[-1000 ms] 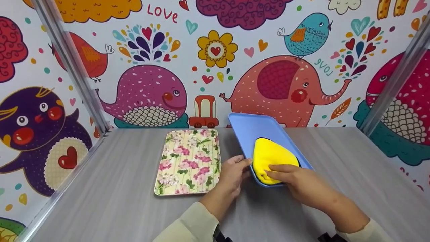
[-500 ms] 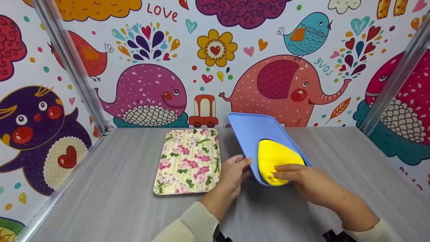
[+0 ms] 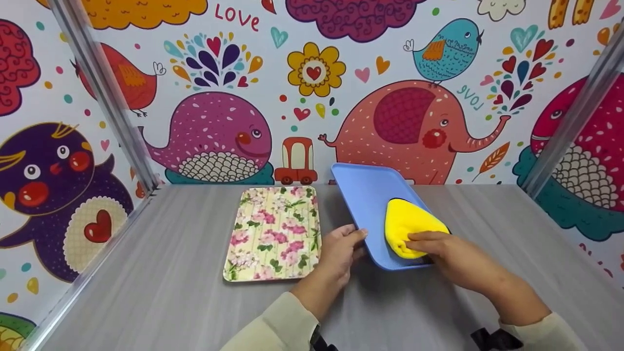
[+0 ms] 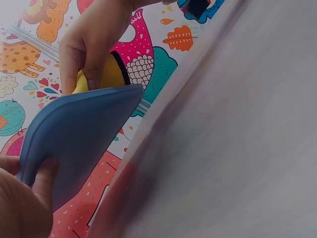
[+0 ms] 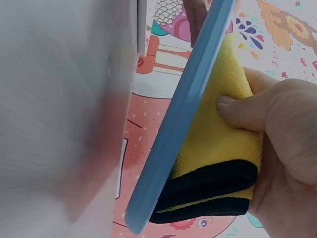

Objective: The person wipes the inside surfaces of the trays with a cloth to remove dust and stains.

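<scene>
A blue rectangular tray [image 3: 360,195] is held tilted above the table, its near end raised. My left hand [image 3: 339,251] grips its left edge, thumb on one face and fingers on the other, as the left wrist view shows. A folded yellow cloth [image 3: 414,224] with black edging lies against the tray's upper face, near its right side. My right hand [image 3: 453,256] grips the cloth and presses it on the tray; in the right wrist view the thumb lies along the bunched cloth [image 5: 218,124].
A tray with a pink flower pattern [image 3: 273,234] lies flat on the grey table [image 3: 185,253], left of the blue one. Behind the table stands a wall with cartoon animals [image 3: 312,73], and metal posts [image 3: 97,87] mark its corners.
My right hand has slid the yellow cloth to the right across the blue tray, then slightly away from me. The left hand and both trays have stayed almost still.
</scene>
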Demonstrator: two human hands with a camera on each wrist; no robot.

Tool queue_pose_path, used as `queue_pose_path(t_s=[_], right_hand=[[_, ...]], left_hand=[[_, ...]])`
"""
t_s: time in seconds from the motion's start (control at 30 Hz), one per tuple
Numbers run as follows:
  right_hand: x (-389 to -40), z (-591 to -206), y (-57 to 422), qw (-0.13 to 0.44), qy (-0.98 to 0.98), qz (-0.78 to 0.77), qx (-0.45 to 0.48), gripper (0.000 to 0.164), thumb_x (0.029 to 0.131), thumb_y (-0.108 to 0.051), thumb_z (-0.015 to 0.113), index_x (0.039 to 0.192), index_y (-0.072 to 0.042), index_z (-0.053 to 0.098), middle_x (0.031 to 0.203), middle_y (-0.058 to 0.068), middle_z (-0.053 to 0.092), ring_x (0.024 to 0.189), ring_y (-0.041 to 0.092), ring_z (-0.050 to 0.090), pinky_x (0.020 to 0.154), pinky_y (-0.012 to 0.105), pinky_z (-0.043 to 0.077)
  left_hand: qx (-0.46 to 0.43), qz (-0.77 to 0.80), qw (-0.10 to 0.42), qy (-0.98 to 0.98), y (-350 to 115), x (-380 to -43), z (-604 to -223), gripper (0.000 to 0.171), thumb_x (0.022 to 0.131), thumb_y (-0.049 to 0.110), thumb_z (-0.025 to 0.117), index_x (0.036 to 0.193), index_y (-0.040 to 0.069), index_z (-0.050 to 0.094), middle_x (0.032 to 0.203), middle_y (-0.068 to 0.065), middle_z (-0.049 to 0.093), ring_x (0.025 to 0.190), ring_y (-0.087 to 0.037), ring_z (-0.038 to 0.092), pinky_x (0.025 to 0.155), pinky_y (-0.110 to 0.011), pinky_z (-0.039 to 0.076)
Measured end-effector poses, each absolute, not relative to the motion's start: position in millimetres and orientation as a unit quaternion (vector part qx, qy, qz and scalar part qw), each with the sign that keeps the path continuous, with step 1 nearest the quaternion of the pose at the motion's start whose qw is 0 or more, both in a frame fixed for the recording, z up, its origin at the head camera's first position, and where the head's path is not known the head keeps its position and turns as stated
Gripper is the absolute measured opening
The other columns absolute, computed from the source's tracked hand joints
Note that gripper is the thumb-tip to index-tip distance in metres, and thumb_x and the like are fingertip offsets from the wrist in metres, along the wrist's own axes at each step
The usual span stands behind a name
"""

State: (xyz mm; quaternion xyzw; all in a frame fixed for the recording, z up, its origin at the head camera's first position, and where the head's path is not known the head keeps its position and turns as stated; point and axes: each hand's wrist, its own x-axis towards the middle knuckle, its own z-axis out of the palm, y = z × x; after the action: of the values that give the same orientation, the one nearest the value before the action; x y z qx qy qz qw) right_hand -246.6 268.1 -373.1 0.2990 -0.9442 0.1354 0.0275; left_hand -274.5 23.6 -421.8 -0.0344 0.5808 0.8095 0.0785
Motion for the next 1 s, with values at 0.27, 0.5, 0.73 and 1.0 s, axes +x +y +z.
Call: queue_pose_path(t_s=[0.27, 0.5, 0.73, 1.0], right_hand=[[-254.4, -371.7, 264.1, 0.025, -0.949, 0.128, 0.286, 0.044, 0.095, 0.001, 0.068, 0.134, -0.019, 0.072, 0.134, 0.011, 0.071, 0.123, 0.037, 0.066, 0.095, 0.052, 0.057], [-265.1, -366.6, 257.3, 0.016, -0.950, 0.130, 0.285, 0.045, 0.096, 0.000, 0.068, 0.135, -0.020, 0.070, 0.134, 0.014, 0.070, 0.123, 0.039, 0.066, 0.094, 0.052, 0.059], [-282.9, -367.1, 245.9, 0.045, -0.943, 0.113, 0.310, 0.043, 0.094, 0.001, 0.070, 0.133, -0.017, 0.072, 0.129, 0.014, 0.072, 0.120, 0.038, 0.068, 0.096, 0.051, 0.058], [-298.6, -365.8, 237.3, 0.031, -0.951, 0.111, 0.289, 0.044, 0.096, -0.001, 0.069, 0.136, -0.018, 0.070, 0.129, 0.014, 0.071, 0.118, 0.038, 0.067, 0.098, 0.052, 0.057]], left_hand=[[-0.023, 0.815, 0.076, 0.574, 24.9, -275.4, -424.0, 0.036, 0.097, 0.014, 0.069, 0.126, -0.008, 0.068, 0.114, -0.015, 0.076, 0.097, -0.021, 0.075, 0.099, -0.042, 0.059], [-0.022, 0.810, 0.089, 0.579, 24.2, -274.6, -422.9, 0.036, 0.097, 0.014, 0.069, 0.127, -0.006, 0.069, 0.116, -0.014, 0.076, 0.097, -0.022, 0.076, 0.100, -0.042, 0.059], [-0.024, 0.804, 0.090, 0.587, 24.3, -273.2, -422.9, 0.036, 0.097, 0.015, 0.069, 0.127, -0.006, 0.068, 0.116, -0.014, 0.076, 0.099, -0.023, 0.076, 0.100, -0.043, 0.058], [-0.039, 0.797, 0.097, 0.595, 25.7, -273.3, -423.1, 0.037, 0.096, 0.017, 0.072, 0.127, -0.003, 0.069, 0.115, -0.011, 0.077, 0.098, -0.023, 0.076, 0.100, -0.042, 0.058]])
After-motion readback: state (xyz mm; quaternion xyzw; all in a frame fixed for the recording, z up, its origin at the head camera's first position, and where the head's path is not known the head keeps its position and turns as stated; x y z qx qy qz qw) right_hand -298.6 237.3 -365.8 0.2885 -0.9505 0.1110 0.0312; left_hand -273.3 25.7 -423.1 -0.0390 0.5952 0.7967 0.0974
